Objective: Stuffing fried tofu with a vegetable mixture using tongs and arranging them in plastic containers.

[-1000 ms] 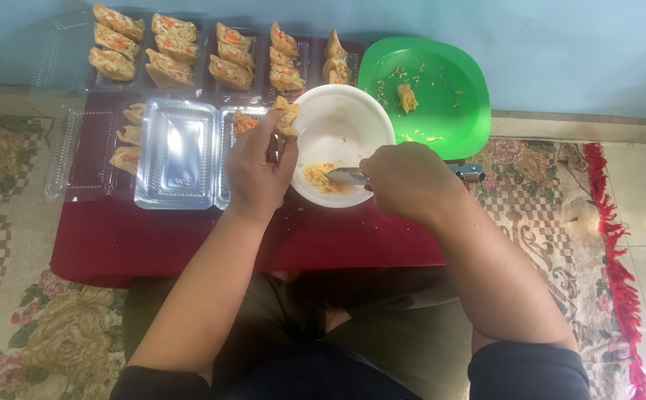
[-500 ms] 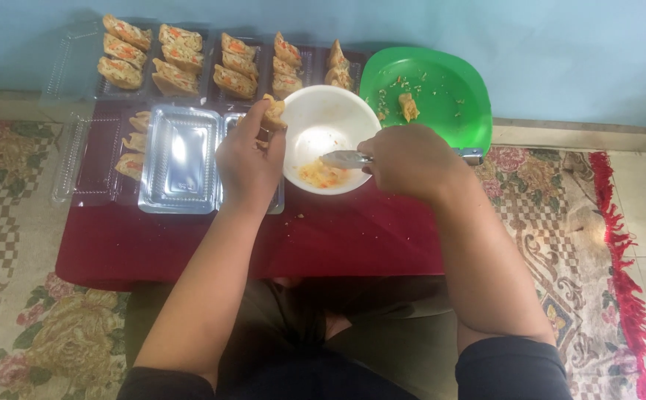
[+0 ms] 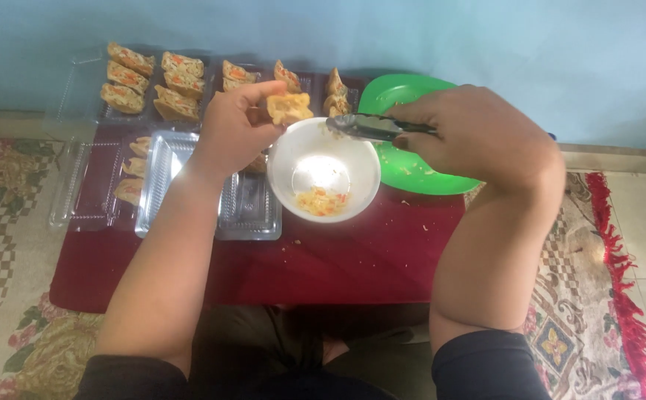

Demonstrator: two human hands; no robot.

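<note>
both hands are up over the red table (image 3: 337, 259) in the head view. the left hand (image 3: 238, 126) pinches a folded, fried pastry pocket (image 3: 288, 108) between thumb and fingers, holding it just above the far rim of the white bowl (image 3: 324, 178). the right hand (image 3: 478, 133) is clenched around a metal spoon (image 3: 367, 127), whose tip points left toward the pastry pocket and hovers over the bowl's far edge.

the bowl sits on the table between the two forearms, with a small heap of yellow and orange filling (image 3: 321, 201) lying near its closer side. just behind and right of the bowl is a green plate (image 3: 412, 170), partly hidden by the right hand and dotted with crumbs.

left of the bowl are clear plastic trays (image 3: 163, 178); one holds a few filled pastries (image 3: 132, 167) along its left side. along the back of the table, by the blue wall (image 3: 412, 37), more filled pastries (image 3: 152, 78) lie in rows. a patterned rug (image 3: 12, 244) covers the floor on both sides of the table.
</note>
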